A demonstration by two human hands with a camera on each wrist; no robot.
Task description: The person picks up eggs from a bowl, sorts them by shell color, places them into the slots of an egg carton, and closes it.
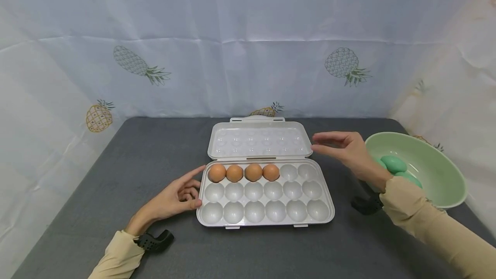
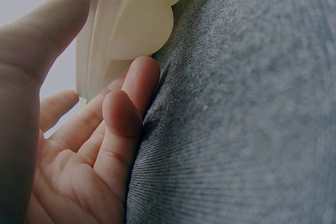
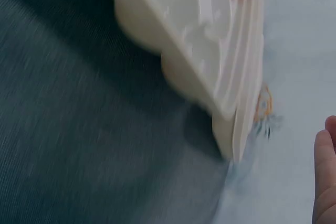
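Observation:
A pale plastic egg box lies with its lid folded back. Several brown eggs fill the left part of its back row; the other cups hold nothing. At the box's left side is my left hand, index fingertip at the back corner and thumb at the edge. The left wrist view shows the thumb against the box wall, the other fingers loosely bent low by the cloth. My right hand hovers by the lid's right edge, thumb and fingers apart, holding nothing.
A light green bowl stands on the right, partly behind the right forearm, with green eggs in it. Dark grey cloth covers the table. A pale curtain with pineapple prints hangs behind.

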